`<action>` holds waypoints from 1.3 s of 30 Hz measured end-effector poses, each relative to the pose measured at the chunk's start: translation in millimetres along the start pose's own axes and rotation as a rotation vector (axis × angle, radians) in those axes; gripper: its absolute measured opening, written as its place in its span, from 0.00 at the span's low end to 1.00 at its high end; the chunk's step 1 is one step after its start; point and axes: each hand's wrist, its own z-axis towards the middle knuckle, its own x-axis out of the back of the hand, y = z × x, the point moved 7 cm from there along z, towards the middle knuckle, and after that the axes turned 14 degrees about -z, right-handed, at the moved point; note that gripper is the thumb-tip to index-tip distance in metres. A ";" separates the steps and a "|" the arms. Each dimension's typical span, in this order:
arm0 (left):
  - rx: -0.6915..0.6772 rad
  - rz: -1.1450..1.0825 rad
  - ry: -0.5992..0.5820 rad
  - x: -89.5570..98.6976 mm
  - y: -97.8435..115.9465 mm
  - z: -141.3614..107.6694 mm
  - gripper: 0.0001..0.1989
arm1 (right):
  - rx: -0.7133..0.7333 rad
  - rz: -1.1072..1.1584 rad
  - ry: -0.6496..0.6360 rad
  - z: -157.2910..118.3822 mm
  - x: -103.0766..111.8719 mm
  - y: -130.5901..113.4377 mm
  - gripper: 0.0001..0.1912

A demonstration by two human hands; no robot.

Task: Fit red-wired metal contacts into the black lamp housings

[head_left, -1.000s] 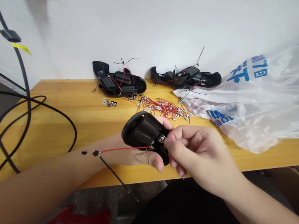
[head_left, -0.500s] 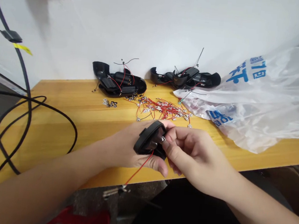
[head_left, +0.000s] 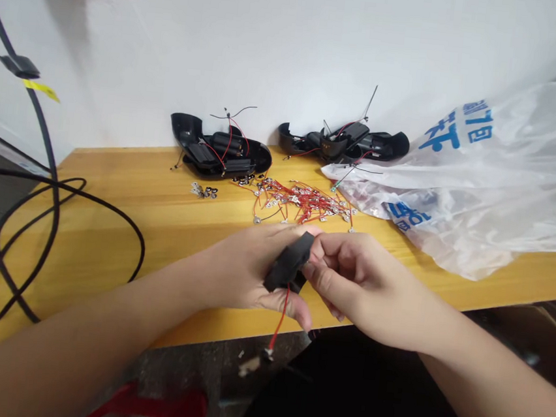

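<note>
Clothing (head_left: 329,390), black, spreads at five o'clock from the case (head_left: 288,265), and a red thing (head_left: 160,412) shows, blurred, at seven below the table edge. The case itself is held tilted just above the near side of the table (head_left: 159,220), between both hands. Left hand (head_left: 248,261), on its nine o'clock side, grasps it, thumb lying underneath. Right hand (head_left: 368,289), at three, has its fingers curled and its thumb tip against the case (whether it pinches some small part there, I cannot tell). A red wire (head_left: 280,320) hangs from the case toward six, with a blurred piece at its end. Black cable (head_left: 54,213) loops at nine. Farther off, small clips (head_left: 204,191) lie at ten and a tangle of red leads (head_left: 308,201) at twelve. A white bag (head_left: 486,189) with blue print slumps at two. Beyond, wired black shells (head_left: 224,154) rest at eleven, and more shells (head_left: 343,143) toward one, near the white wall (head_left: 299,40).
</note>
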 end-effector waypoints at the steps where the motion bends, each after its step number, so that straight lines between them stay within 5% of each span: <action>1: -0.040 0.054 -0.013 -1.2 2.2 -0.5 0.32 | -0.001 -0.027 -0.002 -0.5 0.9 1.0 0.10; 12: -0.337 0.376 0.072 -3.1 32.4 -8.8 0.47 | 0.116 -0.034 -0.055 -3.3 5.7 -13.1 0.08; 22: -0.431 0.451 0.090 -8.5 31.3 -14.7 0.56 | 0.201 -0.072 -0.253 -0.6 2.2 -17.6 0.12; 33: -0.497 0.491 0.077 -10.0 41.6 -12.1 0.50 | 0.145 -0.001 -0.188 -7.2 1.6 -14.9 0.08; 39: -0.566 0.359 0.187 -7.5 42.2 -11.0 0.53 | 0.189 0.031 -0.177 -5.8 3.7 -16.8 0.11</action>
